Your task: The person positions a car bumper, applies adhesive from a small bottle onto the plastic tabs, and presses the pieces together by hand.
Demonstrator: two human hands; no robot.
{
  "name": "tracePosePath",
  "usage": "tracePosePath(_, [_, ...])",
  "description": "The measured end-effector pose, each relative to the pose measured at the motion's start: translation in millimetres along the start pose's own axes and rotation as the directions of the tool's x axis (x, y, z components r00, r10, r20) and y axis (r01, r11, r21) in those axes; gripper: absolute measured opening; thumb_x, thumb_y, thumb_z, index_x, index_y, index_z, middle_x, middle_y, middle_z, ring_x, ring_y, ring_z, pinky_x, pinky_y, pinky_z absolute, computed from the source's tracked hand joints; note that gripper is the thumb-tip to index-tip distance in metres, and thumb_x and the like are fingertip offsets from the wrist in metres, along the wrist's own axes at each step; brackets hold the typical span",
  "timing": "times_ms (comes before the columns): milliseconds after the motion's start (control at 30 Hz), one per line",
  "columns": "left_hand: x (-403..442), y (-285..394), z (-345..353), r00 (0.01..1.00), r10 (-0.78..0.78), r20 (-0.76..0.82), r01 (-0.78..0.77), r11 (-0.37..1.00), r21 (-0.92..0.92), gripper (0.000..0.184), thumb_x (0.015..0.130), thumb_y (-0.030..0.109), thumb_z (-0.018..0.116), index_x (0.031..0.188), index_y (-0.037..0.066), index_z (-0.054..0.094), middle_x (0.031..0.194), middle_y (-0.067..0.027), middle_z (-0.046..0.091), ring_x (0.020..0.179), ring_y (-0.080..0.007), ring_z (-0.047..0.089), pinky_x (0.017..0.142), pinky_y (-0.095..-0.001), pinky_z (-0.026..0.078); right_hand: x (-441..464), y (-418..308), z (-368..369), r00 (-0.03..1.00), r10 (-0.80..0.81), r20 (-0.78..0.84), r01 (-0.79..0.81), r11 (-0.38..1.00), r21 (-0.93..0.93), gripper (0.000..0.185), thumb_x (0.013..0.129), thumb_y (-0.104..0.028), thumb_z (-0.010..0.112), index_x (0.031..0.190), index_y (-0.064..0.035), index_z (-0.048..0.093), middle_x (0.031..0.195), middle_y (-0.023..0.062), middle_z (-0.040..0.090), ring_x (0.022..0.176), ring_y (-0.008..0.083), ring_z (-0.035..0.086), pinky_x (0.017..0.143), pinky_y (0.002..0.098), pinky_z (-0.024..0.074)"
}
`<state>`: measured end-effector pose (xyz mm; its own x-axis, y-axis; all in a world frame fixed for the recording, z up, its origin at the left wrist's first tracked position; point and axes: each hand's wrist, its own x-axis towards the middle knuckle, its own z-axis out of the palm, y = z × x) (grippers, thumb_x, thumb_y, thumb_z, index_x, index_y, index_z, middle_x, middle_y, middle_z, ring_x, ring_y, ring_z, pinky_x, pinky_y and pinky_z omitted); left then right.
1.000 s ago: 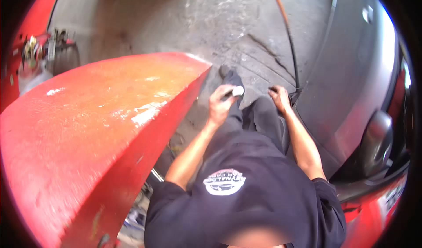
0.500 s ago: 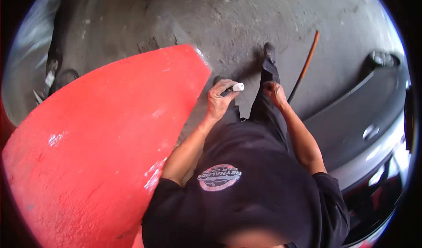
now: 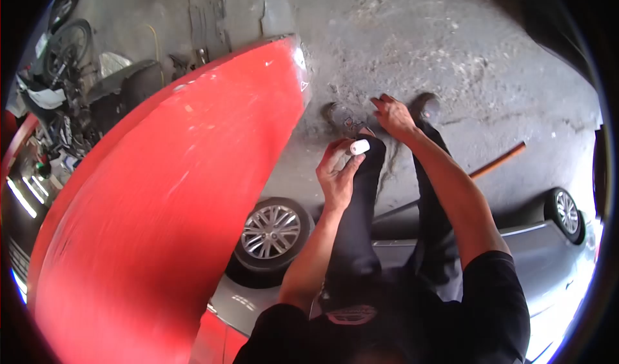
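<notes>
My left hand (image 3: 336,180) is closed around a small white cylinder (image 3: 360,147), whose end sticks out past the thumb and fingers; its exact kind I cannot make out. Farther forward, between the shoes, my right hand (image 3: 394,115) reaches out over the floor with fingers apart and nothing visible in them. Left of my left arm is a large red car panel (image 3: 174,190), streaked with whitish scuffs and chipped at its far tip (image 3: 299,61).
A car wheel (image 3: 271,232) shows beneath the panel's edge. A silver car (image 3: 548,261) stands at the right, and an orange-ended pole (image 3: 503,159) lies on the concrete floor (image 3: 477,74). A bicycle wheel (image 3: 68,45) and assorted parts crowd the far left.
My view has shifted, bringing wheels and the clutter at left into sight. My right hand has moved forward and its fingers have spread. My left hand still holds the white cylinder.
</notes>
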<state>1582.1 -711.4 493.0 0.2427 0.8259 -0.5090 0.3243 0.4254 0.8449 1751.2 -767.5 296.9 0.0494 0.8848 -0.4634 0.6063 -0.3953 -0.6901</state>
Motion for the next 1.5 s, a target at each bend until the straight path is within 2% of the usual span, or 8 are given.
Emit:
tracePosePath(167, [33, -97, -12, 0.956, -0.216, -0.199, 0.162, 0.954, -0.253, 0.031, 0.083, -0.011, 0.071, 0.113, -0.004, 0.068, 0.120, -0.0102, 0.062, 0.107, -0.0183, 0.060, 0.087, -0.0290, 0.053, 162, 1, 118, 0.985, -0.171, 0.028, 0.172, 0.984, -0.053, 0.037, 0.094, -0.012, 0.054, 0.131, -0.0085, 0.059, 0.112, 0.0148, 0.060, 0.106, 0.0341, 0.064, 0.089, 0.0431, 0.0557])
tracePosePath(233, [41, -128, -25, 0.981, -0.125, -0.149, 0.092, 0.974, -0.208, 0.036, 0.085, -0.016, 0.067, 0.118, -0.001, 0.066, 0.122, -0.0107, 0.059, 0.108, -0.0177, 0.059, 0.092, -0.0280, 0.054, 209, 3, 160, 0.978, -0.207, 0.019, 0.208, 0.972, -0.114, 0.039, 0.094, -0.011, 0.053, 0.133, -0.0083, 0.056, 0.113, 0.0149, 0.059, 0.106, 0.0329, 0.064, 0.089, 0.0426, 0.0563])
tracePosePath(433, [60, -154, -54, 0.973, -0.141, -0.181, 0.118, 0.984, -0.132, 0.040, 0.077, -0.014, 0.075, 0.114, -0.001, 0.070, 0.117, -0.0141, 0.065, 0.105, -0.0218, 0.063, 0.090, -0.0341, 0.052, 281, 19, 227, 0.965, -0.257, -0.047, 0.239, 0.941, -0.238, 0.039, 0.092, -0.006, 0.053, 0.131, -0.0039, 0.053, 0.113, 0.0164, 0.057, 0.107, 0.0326, 0.064, 0.088, 0.0426, 0.0573])
tracePosePath(600, [68, -156, -72, 0.980, -0.089, -0.180, 0.063, 0.987, -0.149, 0.042, 0.075, -0.013, 0.077, 0.114, -0.001, 0.070, 0.118, -0.0167, 0.065, 0.106, -0.0233, 0.064, 0.091, -0.0351, 0.053, 284, 19, 241, 0.970, -0.221, -0.104, 0.200, 0.964, -0.177, 0.029, 0.099, -0.012, 0.054, 0.127, -0.0050, 0.052, 0.112, 0.0150, 0.056, 0.100, 0.0345, 0.067, 0.086, 0.0455, 0.0574])
tracePosePath(733, [71, -152, -71, 0.980, -0.104, -0.170, 0.081, 0.987, -0.137, 0.042, 0.075, -0.013, 0.076, 0.114, -0.001, 0.070, 0.119, -0.0172, 0.065, 0.107, -0.0241, 0.064, 0.089, -0.0358, 0.055, 279, 26, 249, 0.936, -0.298, -0.189, 0.263, 0.946, -0.190, 0.037, 0.093, -0.007, 0.057, 0.129, 0.0013, 0.056, 0.111, 0.0152, 0.057, 0.100, 0.0331, 0.064, 0.086, 0.0431, 0.0557])
tracePosePath(1233, [78, -140, -63, 0.980, -0.145, -0.134, 0.131, 0.985, -0.109, 0.047, 0.070, -0.014, 0.077, 0.114, 0.000, 0.071, 0.119, -0.0163, 0.066, 0.109, -0.0242, 0.064, 0.093, -0.0356, 0.055, 289, 29, 243, 0.934, -0.357, 0.014, 0.345, 0.889, -0.302, 0.020, 0.094, -0.009, 0.052, 0.109, 0.0011, 0.061, 0.111, 0.0152, 0.055, 0.101, 0.0313, 0.063, 0.084, 0.0413, 0.0584])
tracePosePath(1367, [77, -136, -60, 0.973, -0.157, -0.169, 0.131, 0.980, -0.152, 0.047, 0.069, -0.013, 0.078, 0.114, 0.000, 0.072, 0.118, -0.0159, 0.067, 0.109, -0.0246, 0.065, 0.093, -0.0363, 0.054, 286, 26, 248, 0.919, -0.372, -0.130, 0.324, 0.901, -0.288, 0.017, 0.093, -0.009, 0.054, 0.106, 0.0005, 0.061, 0.108, 0.0146, 0.054, 0.099, 0.0312, 0.063, 0.083, 0.0410, 0.0587])
tracePosePath(1500, [77, -138, -63, 0.978, -0.114, -0.173, 0.092, 0.987, -0.133, 0.046, 0.069, -0.013, 0.079, 0.113, -0.001, 0.072, 0.117, -0.0162, 0.067, 0.108, -0.0249, 0.065, 0.093, -0.0363, 0.053, 295, 35, 253, 0.899, -0.428, -0.088, 0.391, 0.877, -0.279, 0.015, 0.092, -0.009, 0.055, 0.102, -0.0005, 0.062, 0.105, 0.0141, 0.056, 0.098, 0.0296, 0.064, 0.081, 0.0396, 0.0588])
